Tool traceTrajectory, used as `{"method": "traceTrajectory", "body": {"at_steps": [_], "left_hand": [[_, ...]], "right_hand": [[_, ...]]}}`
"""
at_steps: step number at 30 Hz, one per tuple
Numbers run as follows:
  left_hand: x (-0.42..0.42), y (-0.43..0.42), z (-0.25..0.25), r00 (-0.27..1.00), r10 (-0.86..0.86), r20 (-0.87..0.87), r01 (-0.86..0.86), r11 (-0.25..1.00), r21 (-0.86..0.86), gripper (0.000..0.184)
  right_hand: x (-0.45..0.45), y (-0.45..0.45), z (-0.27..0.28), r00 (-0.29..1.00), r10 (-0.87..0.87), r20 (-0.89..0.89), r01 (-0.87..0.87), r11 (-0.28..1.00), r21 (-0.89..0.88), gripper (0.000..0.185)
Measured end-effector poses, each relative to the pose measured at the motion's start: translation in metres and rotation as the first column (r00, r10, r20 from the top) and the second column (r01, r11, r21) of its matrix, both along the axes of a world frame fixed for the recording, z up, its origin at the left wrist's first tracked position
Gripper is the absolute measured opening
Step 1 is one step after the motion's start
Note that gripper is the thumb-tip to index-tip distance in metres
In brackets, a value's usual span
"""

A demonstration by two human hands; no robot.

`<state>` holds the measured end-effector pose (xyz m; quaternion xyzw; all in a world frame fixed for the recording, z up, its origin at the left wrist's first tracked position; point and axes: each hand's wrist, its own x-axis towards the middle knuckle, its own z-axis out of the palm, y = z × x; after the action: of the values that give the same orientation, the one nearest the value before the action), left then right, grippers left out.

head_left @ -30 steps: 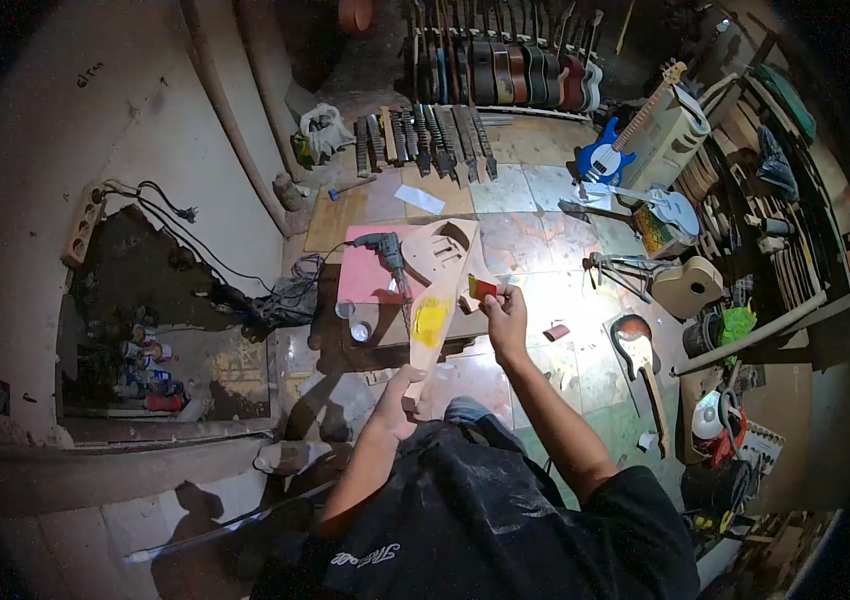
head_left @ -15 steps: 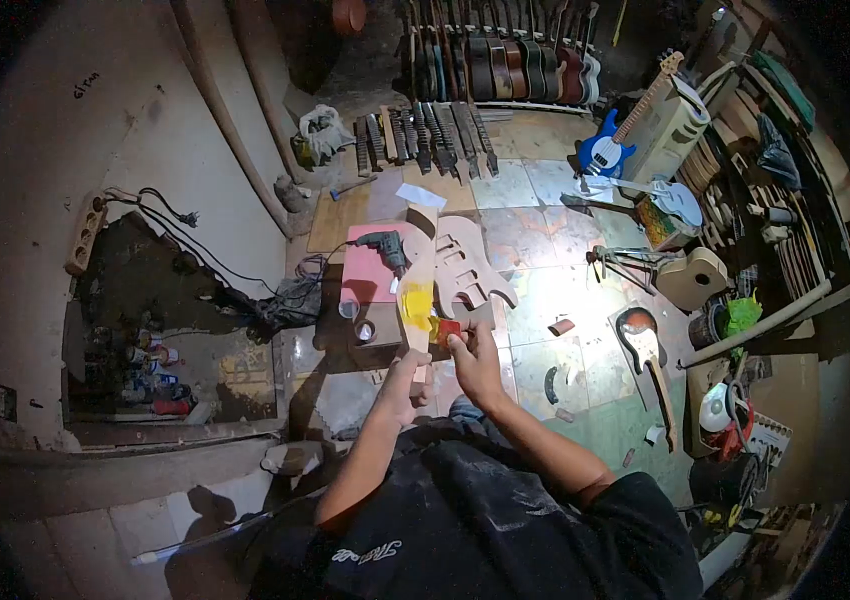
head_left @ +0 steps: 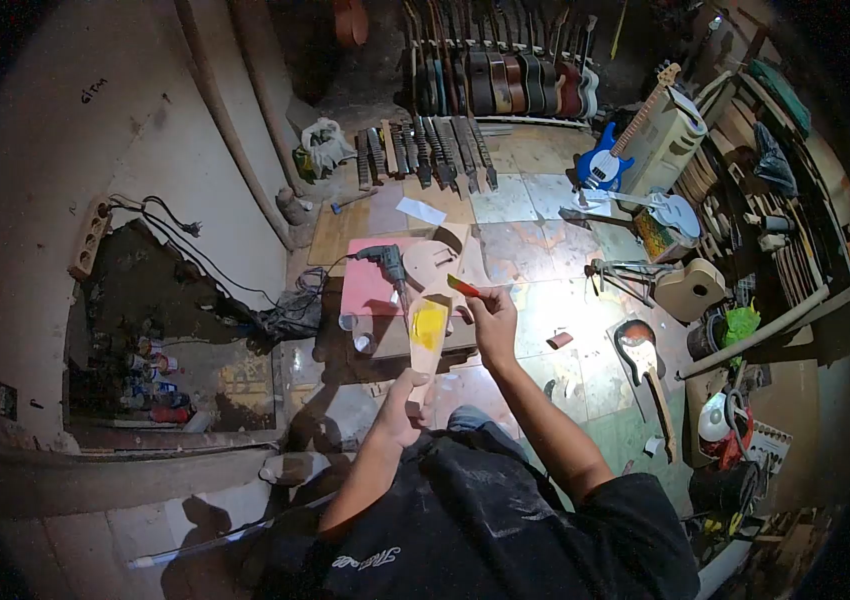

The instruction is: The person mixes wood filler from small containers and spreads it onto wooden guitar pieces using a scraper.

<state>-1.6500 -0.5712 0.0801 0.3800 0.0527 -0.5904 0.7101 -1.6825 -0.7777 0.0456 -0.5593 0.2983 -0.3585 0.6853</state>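
My left hand (head_left: pixel 401 412) grips a pale wooden board (head_left: pixel 427 360), only partly covered by yellow paste (head_left: pixel 429 325); my right hand (head_left: pixel 496 325) pinches a flat red spreader (head_left: pixel 463 287).

You wear a black T-shirt (head_left: pixel 445 545) with short sleeves (head_left: pixel 637 512).
On its front are pale dusty smudges (head_left: pixel 510 512) and, at your left, white script lettering (head_left: pixel 365 558) too small for reading; your left hand (head_left: pixel 405 412) and right hand (head_left: pixel 496 322) are bare.
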Motion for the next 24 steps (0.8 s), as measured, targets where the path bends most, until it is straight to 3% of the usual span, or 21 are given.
{"method": "traceTrajectory", "body": {"at_steps": [3,4,5,8,10,15,21,24], "left_hand": [[0.001,0.0,0.002,0.994,-0.037,-0.101,0.027,0.995,-0.098,0.03],[0.001,0.001,0.002,0.987,-0.052,-0.154,0.028,0.988,-0.153,0.033],[0.001,0.0,0.006,0.987,-0.05,-0.154,0.025,0.988,-0.155,0.033],[0.002,0.0,0.012,0.983,-0.049,-0.179,0.023,0.989,-0.146,0.035],[0.003,0.0,0.006,0.954,-0.124,-0.272,0.051,0.965,-0.259,0.037],[0.0,-0.001,0.0,0.94,-0.091,-0.329,0.022,0.978,-0.206,0.036],[0.007,-0.001,-0.012,0.947,-0.045,-0.319,-0.012,0.985,-0.174,0.035],[0.011,-0.001,-0.016,0.978,0.004,-0.206,-0.021,0.997,-0.078,0.032]], "right_hand": [[-0.003,0.003,0.004,0.998,0.046,-0.045,-0.058,0.938,-0.34,0.006],[-0.01,0.001,0.008,0.984,0.079,-0.158,-0.158,0.796,-0.584,0.01],[-0.015,-0.001,0.006,0.984,0.082,-0.159,-0.16,0.795,-0.585,0.01],[-0.017,-0.009,-0.008,0.992,0.093,-0.087,-0.121,0.471,-0.874,0.017],[-0.025,-0.008,-0.018,0.982,0.112,-0.153,-0.19,0.54,-0.82,0.016],[-0.042,-0.003,-0.043,0.955,0.195,-0.225,-0.296,0.712,-0.636,0.018],[-0.059,-0.013,-0.039,0.878,0.217,-0.426,-0.472,0.534,-0.701,0.016],[-0.058,-0.015,-0.018,0.882,0.122,-0.456,-0.372,0.775,-0.512,0.012]]}}
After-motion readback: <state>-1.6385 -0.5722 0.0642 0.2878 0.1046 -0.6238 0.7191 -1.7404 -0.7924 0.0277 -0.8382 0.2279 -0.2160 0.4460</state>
